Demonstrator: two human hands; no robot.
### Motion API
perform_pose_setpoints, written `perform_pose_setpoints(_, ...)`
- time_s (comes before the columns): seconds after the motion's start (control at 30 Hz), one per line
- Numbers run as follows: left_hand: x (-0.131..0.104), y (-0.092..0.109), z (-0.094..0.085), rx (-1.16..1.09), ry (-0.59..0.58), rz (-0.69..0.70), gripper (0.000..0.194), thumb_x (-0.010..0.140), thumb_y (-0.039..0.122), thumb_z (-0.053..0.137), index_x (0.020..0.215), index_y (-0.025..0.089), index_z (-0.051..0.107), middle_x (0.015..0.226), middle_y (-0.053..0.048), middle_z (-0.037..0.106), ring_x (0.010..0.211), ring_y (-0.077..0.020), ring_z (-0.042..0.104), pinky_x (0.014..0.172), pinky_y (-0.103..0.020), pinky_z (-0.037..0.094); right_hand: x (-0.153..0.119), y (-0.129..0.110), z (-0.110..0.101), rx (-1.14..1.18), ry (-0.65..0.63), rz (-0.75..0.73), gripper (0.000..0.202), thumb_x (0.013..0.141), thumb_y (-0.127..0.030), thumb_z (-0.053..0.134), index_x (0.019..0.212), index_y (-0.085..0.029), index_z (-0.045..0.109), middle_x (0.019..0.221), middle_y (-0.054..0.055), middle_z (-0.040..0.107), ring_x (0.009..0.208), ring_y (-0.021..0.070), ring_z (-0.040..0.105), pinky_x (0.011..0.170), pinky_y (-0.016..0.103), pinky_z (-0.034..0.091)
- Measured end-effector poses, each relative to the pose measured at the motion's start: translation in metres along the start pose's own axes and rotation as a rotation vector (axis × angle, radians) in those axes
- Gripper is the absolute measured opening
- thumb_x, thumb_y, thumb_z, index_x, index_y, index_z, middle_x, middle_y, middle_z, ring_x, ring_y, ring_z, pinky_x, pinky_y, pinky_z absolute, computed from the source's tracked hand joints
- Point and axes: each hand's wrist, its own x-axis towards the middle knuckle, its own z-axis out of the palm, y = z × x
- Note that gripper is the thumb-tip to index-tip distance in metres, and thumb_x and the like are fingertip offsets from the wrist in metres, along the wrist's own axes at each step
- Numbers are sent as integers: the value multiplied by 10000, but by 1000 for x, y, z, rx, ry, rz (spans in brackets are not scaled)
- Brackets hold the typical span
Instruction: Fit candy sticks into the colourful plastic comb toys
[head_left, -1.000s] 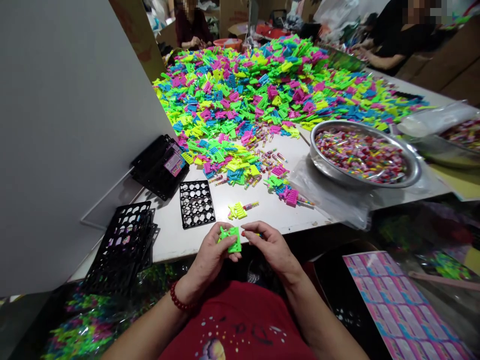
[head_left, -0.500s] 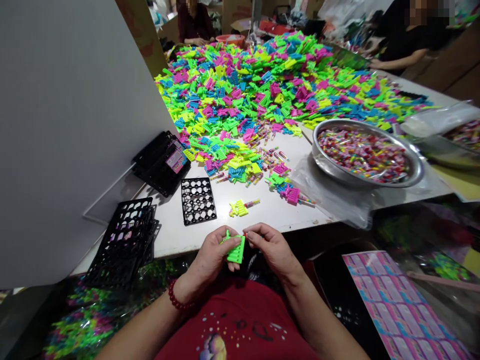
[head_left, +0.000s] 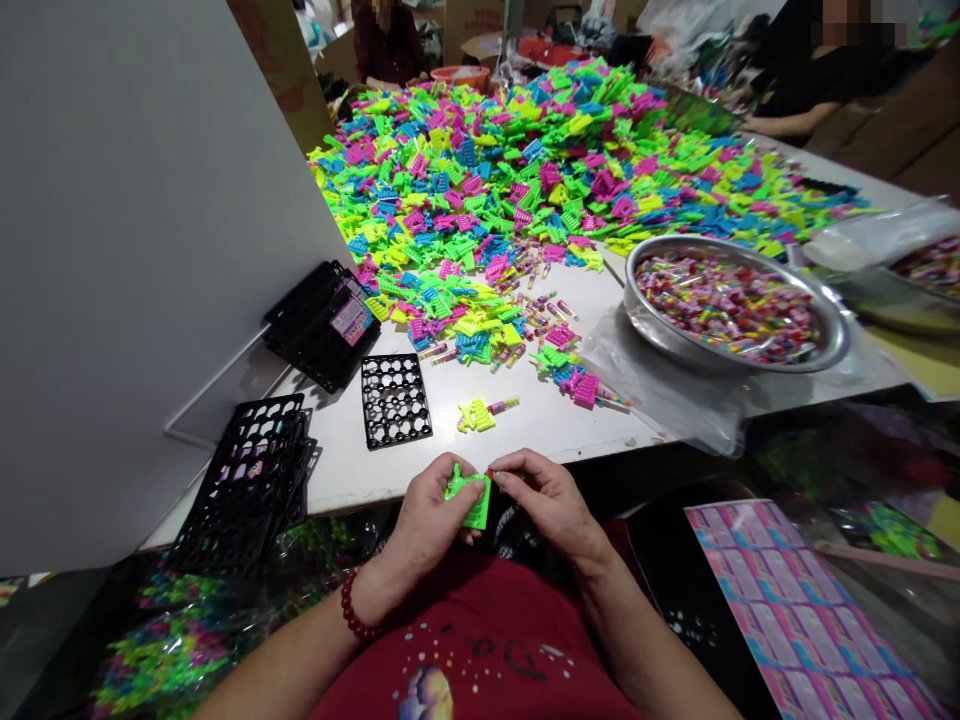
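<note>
My left hand (head_left: 435, 508) is closed around a bright green plastic toy (head_left: 477, 511) with a ribbed, comb-like body, thumb pressed on its face. At the toy's upper right edge, my right hand (head_left: 546, 500) pinches a small tube (head_left: 492, 474); only its red end shows, and the fingers hide the rest. Just beyond the hands lies a yellow toy (head_left: 480, 414) with a candy tube (head_left: 504, 404) sticking out of its right side. Farther right on the table, a pink toy (head_left: 581, 388) also has a candy tube in it.
A large heap of coloured plastic toys (head_left: 480, 180) covers the back of the white table (head_left: 525, 440). Black grid trays (head_left: 396, 400) stand at left, beside a grey panel (head_left: 135, 250). A metal bowl (head_left: 832, 340) of wrapped candy sits right. Two people are across the table.
The left thumb now lies farther over the green toy, which has tilted slightly. Both hands stay together in nearly the same place, the right still pinching at the toy's edge.
</note>
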Motion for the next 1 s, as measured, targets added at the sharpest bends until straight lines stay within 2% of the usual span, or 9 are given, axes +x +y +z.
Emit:
perform_pose_setpoints(0.1,0,-1,0,-28,-1,2,341,759,448,721,875,195,524,611,52,572,454,-114,549,387,-204,482,-1,1,0,51,-3,39,184,845,-381,719,907,-209,735,824,-3,689,762,149,588,728,266,457)
perform_pose_setpoints(0.27,3,0,-1,-227,-121,-160,350,692,404,752,825,175,523,531,27,587,345,-105,496,324,-174,379,-6,4,2,67,-23,60,199,852,-387,709,908,-197,726,818,-1,683,748,146,592,710,263,460)
perform_pose_setpoints(0.43,2,-2,-3,-197,-56,-90,349,679,387,773,830,184,533,526,43,592,360,-113,514,332,-183,409,-15,0,6,-62,-22,-14,184,906,-362,648,916,-193,720,846,13,707,777,159,618,722,272,466)
perform_pose_setpoints(0.6,4,3,-5,-251,-203,-226,351,625,375,780,790,153,564,476,22,571,322,-104,475,308,-174,344,-19,-11,3,-222,-56,-102,203,956,-353,583,929,-195,708,865,28,721,768,171,638,726,292,474)
perform_pose_setpoints(0.7,1,4,0,-190,-165,-132,344,694,390,765,845,171,546,538,36,580,382,-100,502,361,-174,373,-19,-16,-1,-522,-111,-246,246,959,-418,587,1006,-199,688,883,51,699,829,211,627,827,375,465)
perform_pose_setpoints(0.77,0,3,4,-162,-150,-86,341,729,404,750,879,183,537,591,53,562,422,-85,482,391,-173,372,-20,-17,-2,-746,-118,-369,456,877,-534,676,1153,-173,638,969,100,684,918,274,610,928,491,426)
perform_pose_setpoints(0.83,0,2,7,-143,-137,-65,331,753,418,730,888,190,532,629,62,530,456,-74,444,403,-169,347,-20,-17,-2,-869,-118,-445,707,805,-610,720,1291,-127,543,1064,159,654,982,319,597,949,545,423)
perform_pose_setpoints(0.9,2,0,8,-110,-117,-38,319,763,416,722,875,186,532,664,56,517,506,-72,431,436,-166,344,-21,-15,-1,-889,-163,-463,740,840,-605,682,1347,-108,474,1099,176,630,1009,319,595,918,513,476)
perform_pose_setpoints(1.0,4,-1,7,-93,-100,-5,311,745,384,737,850,172,535,696,42,522,567,-74,432,492,-167,351,-21,-14,-2,-867,-257,-411,623,910,-542,627,1338,-122,458,1096,155,620,1021,292,602,896,455,521)
